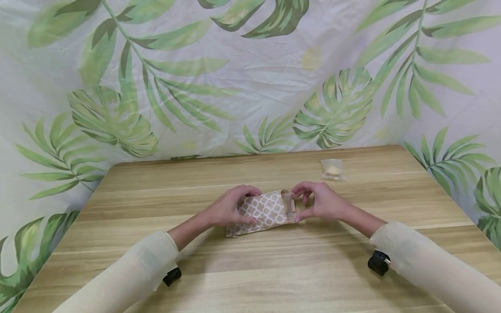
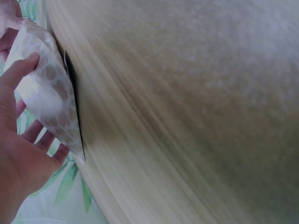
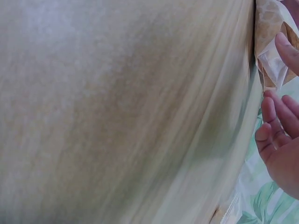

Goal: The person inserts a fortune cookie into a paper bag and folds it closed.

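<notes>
A small paper bag (image 1: 264,211), brown with a white lattice pattern, lies on the table with its mouth to the right. My left hand (image 1: 232,208) grips its closed end, thumb on the near side and fingers along the far side. In the left wrist view the thumb presses the patterned face of the bag (image 2: 53,93). A clear plastic packet (image 1: 289,206) sits partly inside the mouth. My right hand (image 1: 322,202) holds this packet by its ends between thumb and fingertips; in the right wrist view the fingertips are right at a corner of the clear packet (image 3: 273,67).
Another small clear packet (image 1: 332,169) with something pale yellow inside lies farther back on the right. The wooden table (image 1: 250,287) reaches back to a leaf-printed cloth (image 1: 250,87). Black wrist cameras (image 1: 379,263) hang below both sleeves, close over the tabletop.
</notes>
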The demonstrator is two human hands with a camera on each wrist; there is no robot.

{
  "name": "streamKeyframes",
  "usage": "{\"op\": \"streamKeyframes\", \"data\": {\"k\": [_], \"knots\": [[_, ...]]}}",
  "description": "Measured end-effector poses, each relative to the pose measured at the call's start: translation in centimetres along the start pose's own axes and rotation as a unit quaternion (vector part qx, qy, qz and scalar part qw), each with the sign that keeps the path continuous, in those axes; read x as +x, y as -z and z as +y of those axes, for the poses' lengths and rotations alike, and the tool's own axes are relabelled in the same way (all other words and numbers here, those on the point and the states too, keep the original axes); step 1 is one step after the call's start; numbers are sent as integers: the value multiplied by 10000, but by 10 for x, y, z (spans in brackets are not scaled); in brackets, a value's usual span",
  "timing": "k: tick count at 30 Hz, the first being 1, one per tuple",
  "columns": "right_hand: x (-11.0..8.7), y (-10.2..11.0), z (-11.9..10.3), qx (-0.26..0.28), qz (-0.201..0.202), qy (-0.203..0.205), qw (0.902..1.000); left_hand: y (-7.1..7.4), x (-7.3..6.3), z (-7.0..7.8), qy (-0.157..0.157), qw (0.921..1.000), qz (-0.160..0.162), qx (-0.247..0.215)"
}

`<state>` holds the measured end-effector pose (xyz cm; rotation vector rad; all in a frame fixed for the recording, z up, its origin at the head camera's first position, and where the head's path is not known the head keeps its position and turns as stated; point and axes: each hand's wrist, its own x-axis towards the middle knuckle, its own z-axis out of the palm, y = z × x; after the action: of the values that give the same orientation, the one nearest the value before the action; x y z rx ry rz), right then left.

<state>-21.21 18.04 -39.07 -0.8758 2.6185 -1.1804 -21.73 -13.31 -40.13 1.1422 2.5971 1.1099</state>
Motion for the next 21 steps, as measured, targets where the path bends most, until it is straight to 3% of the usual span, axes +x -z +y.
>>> {"op": "streamKeyframes", "data": {"k": [6, 14, 21], "knots": [[0, -2, 2, -211, 52, -26, 9998, 0, -1, 0, 16, 10000, -15, 19], [2, -4, 3, -212, 230, 291, 9991, 0, 0, 0, 20, 10000, -7, 57], [3, -6, 3, -106, 268, 318, 9991, 0, 0, -1, 15, 10000, -2, 58]]}}
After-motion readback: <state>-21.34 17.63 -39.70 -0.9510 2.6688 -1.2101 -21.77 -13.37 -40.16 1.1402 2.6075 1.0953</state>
